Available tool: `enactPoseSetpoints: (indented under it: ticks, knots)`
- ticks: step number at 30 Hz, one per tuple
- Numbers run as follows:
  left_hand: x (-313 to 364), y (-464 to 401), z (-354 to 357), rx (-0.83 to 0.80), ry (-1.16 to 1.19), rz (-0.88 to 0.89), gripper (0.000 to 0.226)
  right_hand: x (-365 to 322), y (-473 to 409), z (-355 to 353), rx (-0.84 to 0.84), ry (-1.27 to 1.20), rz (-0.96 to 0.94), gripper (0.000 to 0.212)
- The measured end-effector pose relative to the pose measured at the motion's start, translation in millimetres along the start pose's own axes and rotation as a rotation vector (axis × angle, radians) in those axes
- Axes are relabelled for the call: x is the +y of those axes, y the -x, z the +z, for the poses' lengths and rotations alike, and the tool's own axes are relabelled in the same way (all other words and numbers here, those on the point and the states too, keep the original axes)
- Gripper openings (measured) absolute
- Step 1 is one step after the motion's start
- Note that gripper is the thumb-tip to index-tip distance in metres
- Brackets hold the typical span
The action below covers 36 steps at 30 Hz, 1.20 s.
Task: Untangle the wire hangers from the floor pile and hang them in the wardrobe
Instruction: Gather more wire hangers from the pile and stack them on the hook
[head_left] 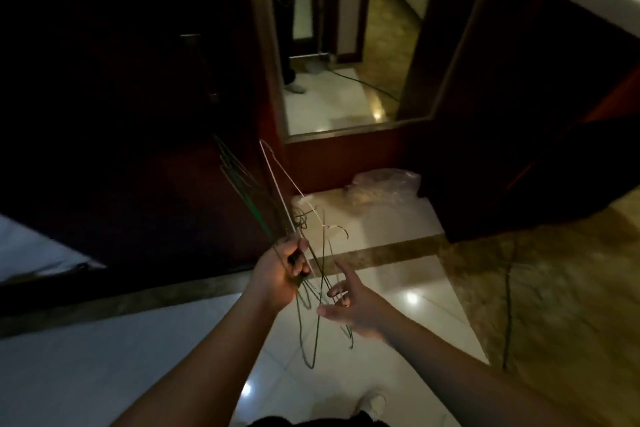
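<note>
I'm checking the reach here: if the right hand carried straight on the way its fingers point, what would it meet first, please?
Probably the wire hangers hanging below the left hand; the right hand is open and nearly touching them, though depth is unclear.

A tangled bunch of thin wire hangers (277, 218), mostly dark green with one white hanger (277, 177) among them, stands raised above the glossy floor. Their long wires fan up and to the left, while hooked ends and loops dangle below. The dark wooden wardrobe (138, 80) stands behind them.
</note>
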State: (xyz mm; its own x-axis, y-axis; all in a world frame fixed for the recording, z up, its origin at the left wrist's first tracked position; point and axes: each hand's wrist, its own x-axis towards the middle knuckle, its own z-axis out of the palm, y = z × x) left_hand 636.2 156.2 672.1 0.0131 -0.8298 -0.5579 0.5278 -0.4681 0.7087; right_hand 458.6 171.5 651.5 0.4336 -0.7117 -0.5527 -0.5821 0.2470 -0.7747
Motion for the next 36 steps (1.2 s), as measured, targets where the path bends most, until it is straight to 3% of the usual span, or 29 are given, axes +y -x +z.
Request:
enactPoseSetpoints:
  ticks: [8, 13, 14, 18, 23, 28, 30, 34, 36]
  knots:
    - [55.1, 79.3, -191.5, 0.059, 0.309, 0.166, 0.011, -105.5, -41.4, 145.6, -0.263, 0.123, -0.080, 0.099]
    - [98.1, 141.5, -322.5, 0.165, 0.348, 0.260, 0.002, -203.2, -78.0, 238.5, -0.096, 0.083, -0.174, 0.026]
    - [106.1, 153.9, -344.6, 0.160, 0.351, 0.272, 0.002, -227.8, -88.9, 252.1, -0.068, 0.051, -0.182, 0.020]
    - [136.3, 202.4, -419.2, 0.190, 0.373, 0.317, 0.009, -333.5, -142.6, 303.9, -0.055, -0.017, -0.218, 0.037]
    - [170.5, 251.8, -492.3, 0.258, 0.228, 0.386, 0.006, -457.6, -185.4, 375.6, -0.271, -0.135, -0.062, 0.061]
    - [208.1, 282.3, -555.7, 0.328, 0.055, 0.416, 0.007, -541.5, -218.8, 442.5, -0.504, -0.085, -0.018, 0.067]
    - [225.5, 291.2, -581.2, 0.359, -0.014, 0.405, 0.012, -568.8, -231.7, 468.5, -0.565, 0.007, -0.029, 0.065]
    - [265.5, 302.6, -629.9, 0.447, -0.164, 0.384, 0.016, -620.2, -271.0, 519.4, -0.562, 0.280, -0.049, 0.036]
    - [286.6, 306.0, -652.5, 0.501, -0.220, 0.389, 0.015, -647.4, -295.6, 543.7, -0.583, 0.422, -0.036, 0.031]
